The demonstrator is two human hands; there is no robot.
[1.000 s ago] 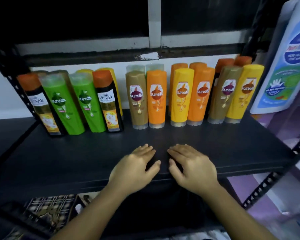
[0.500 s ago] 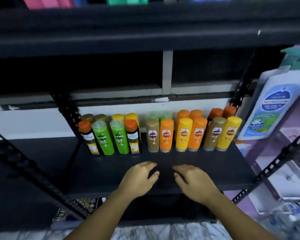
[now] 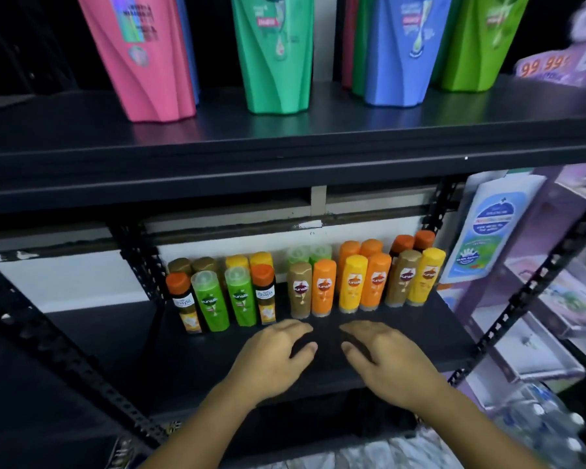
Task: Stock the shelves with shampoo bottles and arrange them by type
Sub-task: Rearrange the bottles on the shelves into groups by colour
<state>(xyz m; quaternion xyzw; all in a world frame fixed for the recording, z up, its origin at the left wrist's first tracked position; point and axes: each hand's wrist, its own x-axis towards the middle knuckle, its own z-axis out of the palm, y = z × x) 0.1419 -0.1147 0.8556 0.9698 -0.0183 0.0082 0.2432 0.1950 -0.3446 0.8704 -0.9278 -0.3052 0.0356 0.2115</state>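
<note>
- On the front of the lower shelf, the left grip and right grip lie palm-down side by side, fingers loose and holding nothing. I cannot tell whether they press the board or hover just over it.
- Just beyond the left fingertips stand a brown bottle and an orange bottle. A careless forward reach would likely nudge these 2 first.
- That front row of 6 runs brown, orange, yellow, orange, brown, yellow, so sorting by type looks unfinished. Swapping means lifting from a tight line, where a tilted bottle could tip its neighbour.
- These bottles are tall and slim on narrow ends, so I judge them easy to topple. A second row close behind would go down with them.
- Further left, 2 green bottles stand between 2 dark bottles with orange caps, and a swung forearm could clip this cluster.
- Overhead, large bottles stand on the upper shelf, whose front edge juts out towards the person. A grip raised quickly with a bottle could strike that edge and drop its load.
</note>
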